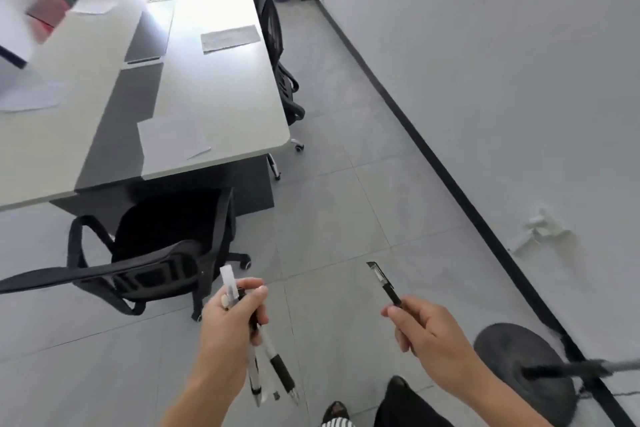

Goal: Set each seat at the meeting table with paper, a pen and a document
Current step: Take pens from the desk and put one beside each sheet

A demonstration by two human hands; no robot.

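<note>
Clear black-gripped pens (281,371), one black pen (385,283)

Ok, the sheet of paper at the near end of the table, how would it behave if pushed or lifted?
Probably floppy: the sheet looks thin and lies flat, with one near corner seemingly lifted. Likely light, so a push could slide it easily across the smooth table. It sits close to the near edge, so it might go over.
</note>
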